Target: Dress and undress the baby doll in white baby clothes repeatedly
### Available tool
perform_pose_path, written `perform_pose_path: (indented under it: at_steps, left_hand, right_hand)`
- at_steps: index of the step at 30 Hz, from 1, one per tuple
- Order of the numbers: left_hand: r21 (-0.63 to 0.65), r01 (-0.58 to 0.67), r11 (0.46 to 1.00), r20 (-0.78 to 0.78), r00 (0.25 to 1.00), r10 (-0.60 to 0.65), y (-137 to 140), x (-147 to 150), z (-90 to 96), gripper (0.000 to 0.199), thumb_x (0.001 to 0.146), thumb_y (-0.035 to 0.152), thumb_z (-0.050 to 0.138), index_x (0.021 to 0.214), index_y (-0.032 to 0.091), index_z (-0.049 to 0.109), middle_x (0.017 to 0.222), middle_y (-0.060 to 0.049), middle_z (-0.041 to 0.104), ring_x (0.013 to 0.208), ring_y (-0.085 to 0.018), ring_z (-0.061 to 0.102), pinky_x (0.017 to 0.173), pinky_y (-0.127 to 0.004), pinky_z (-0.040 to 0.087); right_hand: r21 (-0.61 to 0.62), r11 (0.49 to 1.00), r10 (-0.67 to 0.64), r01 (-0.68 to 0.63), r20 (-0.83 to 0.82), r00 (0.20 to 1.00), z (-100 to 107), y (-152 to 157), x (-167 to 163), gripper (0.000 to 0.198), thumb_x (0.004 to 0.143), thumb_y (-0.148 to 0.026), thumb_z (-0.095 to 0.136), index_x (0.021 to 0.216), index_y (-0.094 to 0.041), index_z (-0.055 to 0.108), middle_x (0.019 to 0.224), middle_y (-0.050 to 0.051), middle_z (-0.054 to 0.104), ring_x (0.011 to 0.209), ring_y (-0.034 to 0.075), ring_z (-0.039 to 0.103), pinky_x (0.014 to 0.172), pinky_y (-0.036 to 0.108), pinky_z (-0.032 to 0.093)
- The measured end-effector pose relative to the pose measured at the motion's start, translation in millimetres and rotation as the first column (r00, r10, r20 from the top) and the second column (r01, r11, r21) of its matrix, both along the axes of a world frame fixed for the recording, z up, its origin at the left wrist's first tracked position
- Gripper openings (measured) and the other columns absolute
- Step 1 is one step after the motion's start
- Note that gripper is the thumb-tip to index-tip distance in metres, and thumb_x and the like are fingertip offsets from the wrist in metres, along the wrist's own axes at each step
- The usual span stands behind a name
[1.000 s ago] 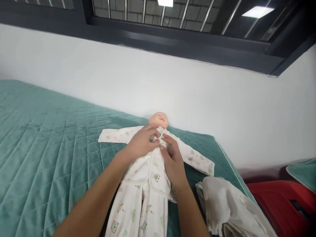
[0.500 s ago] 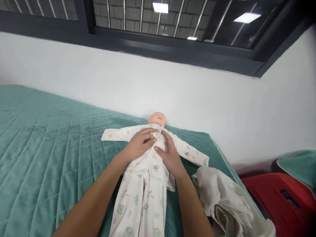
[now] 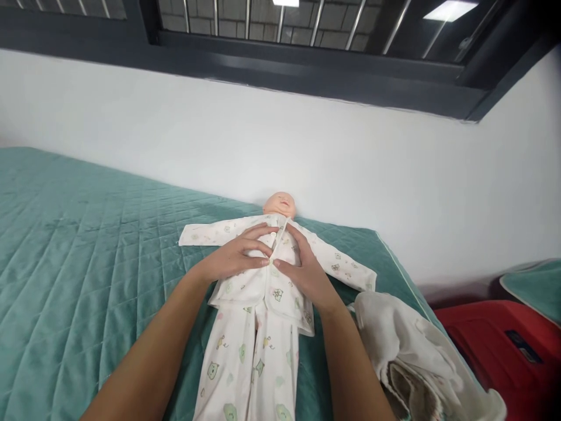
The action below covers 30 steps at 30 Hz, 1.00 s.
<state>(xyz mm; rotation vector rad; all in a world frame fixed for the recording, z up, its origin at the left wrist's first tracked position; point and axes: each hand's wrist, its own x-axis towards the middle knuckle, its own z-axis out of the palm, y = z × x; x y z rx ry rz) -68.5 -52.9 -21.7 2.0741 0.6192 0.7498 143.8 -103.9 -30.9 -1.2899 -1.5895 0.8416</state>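
A doll lies on its back with its head by the wall, dressed in a white printed long-sleeved shirt and matching trousers. My left hand rests on the shirt's chest from the left, fingers spread, thumb tip and one fingertip beside the front edge near a small button. From the right, my right hand touches the other side of the front opening, its thumb and index finger apart. Both thumb tips nearly meet at the middle of the shirt. The doll's own hands do not show at the sleeve ends.
The doll lies on a green quilted cover. A crumpled white cloth is at the right, near the cover's edge. Beyond that edge stands a red plastic object. Behind are a white wall and a dark-framed window.
My left hand has shifted slightly left and flattened, its thumb and fingers spreading further apart on the shirt. My right hand stays almost in place. The camera view has tilted slightly down.
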Motion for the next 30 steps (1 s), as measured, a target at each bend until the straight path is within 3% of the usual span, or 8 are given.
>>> perform_pose_path:
  at_steps: [6,10,14,19,24,27,30]
  left_hand:
    - [0.015,-0.073,0.997,0.007,0.997,0.073,-3,6,-2.2,0.018,0.083,0.042,0.068,0.092,0.027,0.071,0.155,0.0,0.038,0.15,-0.025,0.018,0.122,-0.046,0.02]
    - [0.117,-0.134,0.984,0.025,0.991,0.132,-9,12,-3.5,0.011,0.084,0.034,0.066,0.092,0.027,0.07,0.153,0.0,0.041,0.147,-0.024,0.024,0.121,-0.046,0.023]
    - [0.19,-0.136,0.972,-0.02,0.99,0.143,-12,13,-3.5,0.029,0.086,0.032,0.064,0.114,0.031,0.068,0.157,-0.001,0.035,0.148,-0.026,0.02,0.122,-0.049,0.02]
    - [0.089,-0.07,0.994,-0.03,0.997,0.073,-9,7,-0.6,0.036,0.085,0.04,0.066,0.121,0.034,0.066,0.159,0.001,0.03,0.15,-0.028,0.017,0.12,-0.051,0.023]
    - [0.053,-0.047,0.998,-0.018,0.999,0.048,-6,4,0.4,0.022,0.085,0.039,0.066,0.105,0.031,0.07,0.157,0.002,0.034,0.15,-0.026,0.017,0.121,-0.045,0.022]
    - [0.073,-0.054,0.996,-0.009,0.998,0.055,-6,4,0.4,0.017,0.085,0.038,0.066,0.099,0.028,0.07,0.156,0.001,0.036,0.149,-0.025,0.019,0.122,-0.044,0.018]
    - [0.062,-0.066,0.996,0.031,0.997,0.064,-7,5,1.2,0.014,0.085,0.038,0.066,0.089,0.025,0.069,0.154,-0.001,0.039,0.148,-0.024,0.022,0.122,-0.043,0.018]
  right_hand:
    - [0.059,0.998,-0.036,0.034,0.028,0.999,-2,1,-2,0.074,0.077,-0.035,0.072,0.144,-0.031,0.042,0.157,0.003,0.032,0.146,0.025,0.026,0.121,0.05,0.021]
    - [0.121,0.993,-0.003,0.002,0.003,1.0,-4,3,1,0.069,0.079,-0.033,0.071,0.142,-0.032,0.045,0.155,0.003,0.036,0.145,0.024,0.029,0.121,0.048,0.023]
    - [0.203,0.977,0.063,-0.06,-0.009,0.998,-4,3,1,0.039,0.085,-0.035,0.065,0.124,-0.034,0.062,0.152,0.0,0.042,0.144,0.024,0.032,0.12,0.047,0.024]
    - [0.176,0.984,0.023,-0.021,-0.009,1.0,-5,5,2,0.015,0.083,-0.036,0.067,0.096,-0.029,0.069,0.151,0.0,0.043,0.143,0.026,0.035,0.119,0.049,0.023]
    - [0.161,0.987,0.063,-0.02,-0.263,0.963,-1,2,6,0.006,0.08,-0.031,0.066,0.084,-0.027,0.065,0.148,-0.002,0.047,0.14,0.028,0.039,0.114,0.049,0.031]
    - [0.124,0.992,0.06,-0.005,-0.446,0.893,3,0,4,0.006,0.078,-0.029,0.065,0.082,-0.026,0.062,0.143,-0.001,0.053,0.133,0.03,0.047,0.106,0.05,0.04]
    - [0.063,0.994,-0.036,0.093,-0.609,0.792,1,3,6,0.008,0.074,-0.025,0.063,0.081,-0.026,0.06,0.134,-0.001,0.06,0.122,0.029,0.057,0.099,0.047,0.045]
